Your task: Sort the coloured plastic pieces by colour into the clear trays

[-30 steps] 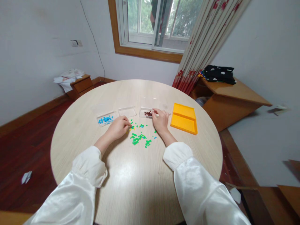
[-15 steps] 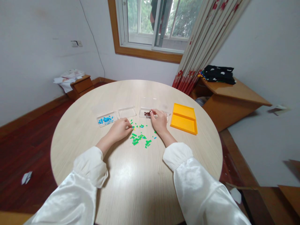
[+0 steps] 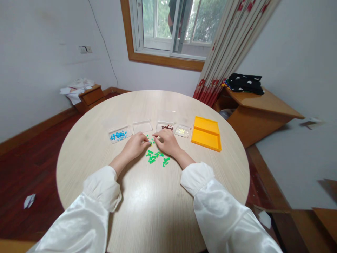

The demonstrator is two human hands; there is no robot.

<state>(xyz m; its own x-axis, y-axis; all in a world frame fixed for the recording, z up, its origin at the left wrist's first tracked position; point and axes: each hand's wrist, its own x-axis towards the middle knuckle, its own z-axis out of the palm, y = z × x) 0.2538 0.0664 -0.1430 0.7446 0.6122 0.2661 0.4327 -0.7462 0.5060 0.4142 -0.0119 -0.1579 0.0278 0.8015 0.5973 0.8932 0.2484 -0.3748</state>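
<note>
A scatter of small green bricks (image 3: pixel 157 156) lies on the round wooden table (image 3: pixel 147 203). My left hand (image 3: pixel 136 145) rests at the pile's left edge, fingers curled and pinched at the bricks. My right hand (image 3: pixel 166 141) lies over the pile's far right side, fingertips together and pointing left toward my left hand. What either pinch holds is too small to make out. Behind the hands stand small clear trays: one with blue bricks (image 3: pixel 119 134), an empty one (image 3: pixel 142 126), one with dark red bricks (image 3: pixel 164 125) and one with pale yellow bricks (image 3: pixel 182 131).
An orange tray (image 3: pixel 206 133) sits on the table to the right. A low wooden cabinet (image 3: pixel 258 109) with dark cloth on it stands beyond the table at right, by a curtain (image 3: pixel 231 42). A small bedside cabinet (image 3: pixel 89 95) with papers is at far left.
My right hand has left the dark red tray and moved left and nearer, onto the green pile beside my left hand. My left hand has barely shifted.
</note>
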